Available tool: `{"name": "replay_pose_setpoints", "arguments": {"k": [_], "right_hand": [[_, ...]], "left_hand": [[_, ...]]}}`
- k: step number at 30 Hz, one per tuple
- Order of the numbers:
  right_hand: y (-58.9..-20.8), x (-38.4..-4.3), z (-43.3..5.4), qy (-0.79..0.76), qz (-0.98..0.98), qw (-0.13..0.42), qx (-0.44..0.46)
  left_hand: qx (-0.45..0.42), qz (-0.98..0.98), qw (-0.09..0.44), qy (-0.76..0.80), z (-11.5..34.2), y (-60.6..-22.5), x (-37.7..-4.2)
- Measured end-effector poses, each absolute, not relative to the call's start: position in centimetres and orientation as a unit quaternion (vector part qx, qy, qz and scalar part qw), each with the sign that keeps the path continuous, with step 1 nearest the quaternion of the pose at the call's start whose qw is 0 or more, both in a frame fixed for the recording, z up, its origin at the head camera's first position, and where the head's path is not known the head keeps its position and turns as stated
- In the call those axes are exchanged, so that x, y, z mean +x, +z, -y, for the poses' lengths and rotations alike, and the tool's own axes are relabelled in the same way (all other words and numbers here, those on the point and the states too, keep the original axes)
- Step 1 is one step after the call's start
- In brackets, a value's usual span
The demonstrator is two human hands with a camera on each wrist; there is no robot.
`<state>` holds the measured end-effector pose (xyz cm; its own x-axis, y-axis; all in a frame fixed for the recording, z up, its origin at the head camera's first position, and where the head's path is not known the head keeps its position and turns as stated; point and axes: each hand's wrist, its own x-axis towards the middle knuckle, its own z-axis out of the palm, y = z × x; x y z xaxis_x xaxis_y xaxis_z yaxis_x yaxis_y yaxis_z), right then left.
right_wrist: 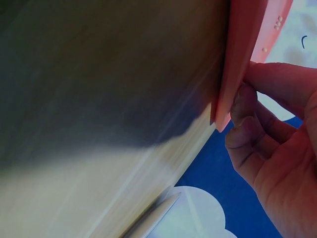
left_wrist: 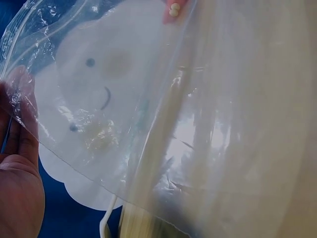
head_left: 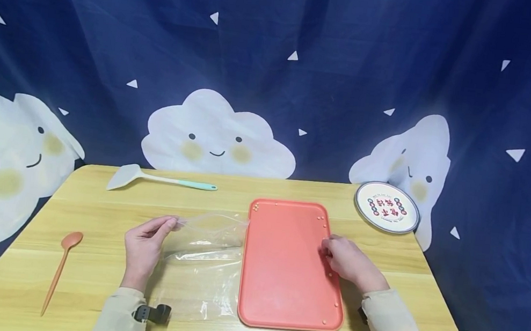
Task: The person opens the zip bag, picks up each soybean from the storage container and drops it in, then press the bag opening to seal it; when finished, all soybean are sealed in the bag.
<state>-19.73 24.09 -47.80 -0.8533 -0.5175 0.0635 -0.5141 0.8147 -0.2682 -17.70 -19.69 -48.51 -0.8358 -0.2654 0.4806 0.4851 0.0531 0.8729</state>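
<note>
Left hand (head_left: pixel 144 247), one bag (head_left: pixel 207 275); right hand (head_left: pixel 351 262), one tray (head_left: pixel 283 272)

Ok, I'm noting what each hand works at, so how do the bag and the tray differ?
The bag is see-through, while the tray is solid coral-red. The bag is thin, creased film; the tray looks stiff, with a raised rim. The left hand pinches the bag's top, whereas the right hand is at the tray's right edge. Shared: both sit side by side.
</note>
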Motion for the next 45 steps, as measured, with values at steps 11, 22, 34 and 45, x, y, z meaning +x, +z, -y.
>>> {"name": "replay_pose_setpoints", "arguments": {"k": [11,22,34,45], "right_hand": [[-47.5,-20.2,-23.7,-0.203,-0.948,0.041,-0.24],[-43.7,-21.9,-20.9,-0.29,-0.914,-0.025,-0.282],[-40.3,-23.2,-14.0,-0.366,-0.88,-0.019,-0.302],[-39.9,-24.1,-7.9,-0.414,-0.843,0.021,-0.343]], "left_hand": [[-0.084,0.659,0.27,-0.697,19.7,-48.2,-17.5],[-0.081,0.664,0.271,-0.692,19.8,-48.2,-17.6],[-0.077,0.67,0.268,-0.689,19.4,-48.0,-17.4],[-0.091,0.654,0.267,-0.702,19.0,-48.3,-17.5]]}}
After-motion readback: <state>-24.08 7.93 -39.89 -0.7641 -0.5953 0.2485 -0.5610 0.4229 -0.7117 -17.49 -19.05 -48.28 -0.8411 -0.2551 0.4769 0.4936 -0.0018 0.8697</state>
